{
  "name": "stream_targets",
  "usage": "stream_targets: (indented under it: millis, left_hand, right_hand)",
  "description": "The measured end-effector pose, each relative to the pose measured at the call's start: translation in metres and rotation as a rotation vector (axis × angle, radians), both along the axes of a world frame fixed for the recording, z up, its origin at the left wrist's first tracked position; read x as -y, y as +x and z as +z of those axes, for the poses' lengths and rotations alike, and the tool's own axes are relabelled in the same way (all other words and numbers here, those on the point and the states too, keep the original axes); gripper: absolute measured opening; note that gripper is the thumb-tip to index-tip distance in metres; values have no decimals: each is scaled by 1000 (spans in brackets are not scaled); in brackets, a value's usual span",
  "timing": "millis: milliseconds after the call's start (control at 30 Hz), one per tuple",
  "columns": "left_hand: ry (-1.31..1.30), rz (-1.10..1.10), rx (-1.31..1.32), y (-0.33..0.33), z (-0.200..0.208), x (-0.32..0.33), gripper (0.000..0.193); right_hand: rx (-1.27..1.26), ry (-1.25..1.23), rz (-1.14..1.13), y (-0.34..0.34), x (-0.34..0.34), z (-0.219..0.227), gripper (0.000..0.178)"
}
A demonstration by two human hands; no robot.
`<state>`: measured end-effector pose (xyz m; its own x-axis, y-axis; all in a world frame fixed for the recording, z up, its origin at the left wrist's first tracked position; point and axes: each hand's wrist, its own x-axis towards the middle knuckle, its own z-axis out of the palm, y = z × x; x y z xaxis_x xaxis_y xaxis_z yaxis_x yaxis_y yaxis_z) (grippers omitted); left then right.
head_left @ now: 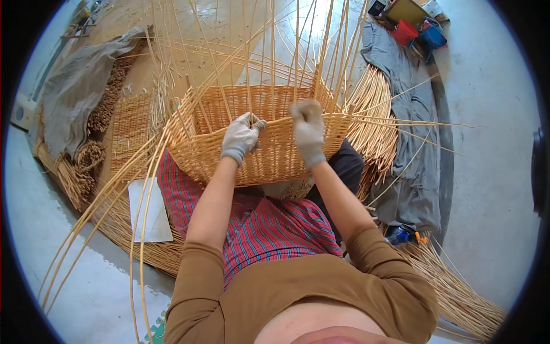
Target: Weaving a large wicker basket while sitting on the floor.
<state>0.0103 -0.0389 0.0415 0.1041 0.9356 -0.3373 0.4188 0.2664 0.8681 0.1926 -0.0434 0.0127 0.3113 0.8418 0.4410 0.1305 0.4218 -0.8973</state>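
A wicker basket (pixel 252 152) of golden-brown woven rods rests across my lap. Tall upright stakes (pixel 274 57) rise from its walls, and long loose rods stick out at both near corners. My left hand (pixel 242 137), in a pale knit glove, is closed on the near rim, thumb and fingers pinching the weave around one upright stake. To its right my right hand (pixel 308 132), gloved too, is raised in a fist at the same rim, slightly smeared by motion. Whatever it grips is hidden.
Bundled rods (pixel 372 114) lie under a grey cloth (pixel 409 137) on the right, more bundles (pixel 77 172) at the left. A flat woven panel (pixel 130 135) and a white sheet (pixel 148 212) lie left of my lap. Red (pixel 404 32) and blue containers (pixel 433 35) stand far right.
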Motion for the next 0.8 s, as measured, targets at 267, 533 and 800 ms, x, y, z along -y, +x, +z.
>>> stream_targets:
  millis: [267, 533, 800]
  left_hand:
    - [-43, 132, 124, 5, 0, 2, 22]
    - [511, 115, -62, 86, 35, -4, 27]
    - [85, 70, 91, 105, -18, -18, 22]
  right_hand:
    - [-345, 173, 363, 42, -16, 8, 35]
    - [-328, -604, -66, 91, 27, 3, 4]
    - [419, 128, 6, 85, -60, 68, 61]
